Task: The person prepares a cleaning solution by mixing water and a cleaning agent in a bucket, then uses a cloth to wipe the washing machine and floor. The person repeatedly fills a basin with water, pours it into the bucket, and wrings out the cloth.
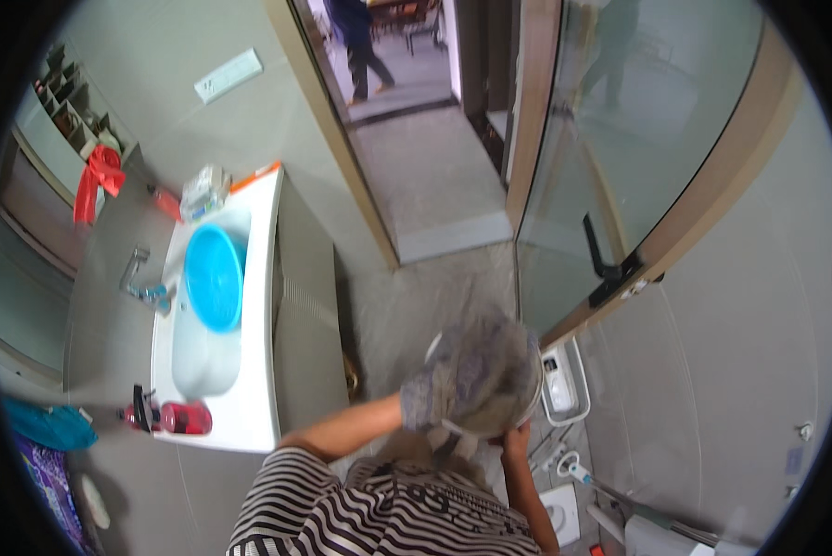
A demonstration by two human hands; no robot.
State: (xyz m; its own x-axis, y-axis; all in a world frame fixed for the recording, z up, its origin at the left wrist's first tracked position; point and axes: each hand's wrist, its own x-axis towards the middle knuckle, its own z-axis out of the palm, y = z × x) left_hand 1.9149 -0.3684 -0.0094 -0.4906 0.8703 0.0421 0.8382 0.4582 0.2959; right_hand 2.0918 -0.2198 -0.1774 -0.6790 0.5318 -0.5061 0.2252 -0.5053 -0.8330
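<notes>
My right hand [514, 441] grips the near right edge of a round, pale-rimmed container [535, 396] in front of my body. A blurred grey-purple cloth or glove [482, 361] covers most of the container's top. My left forearm runs into a cuff of the same grey material, so my left hand [433, 396] is covered and its fingers cannot be made out. What the container holds is hidden.
At left, a light-blue plastic basin [214, 278] sits in a white washbasin [259, 389] beside a tap [138, 267] and a red bottle [186, 418]. An open glass door [638, 139] and a grey plastic bin [582, 403] stand at right. A person [360, 55] is beyond the doorway.
</notes>
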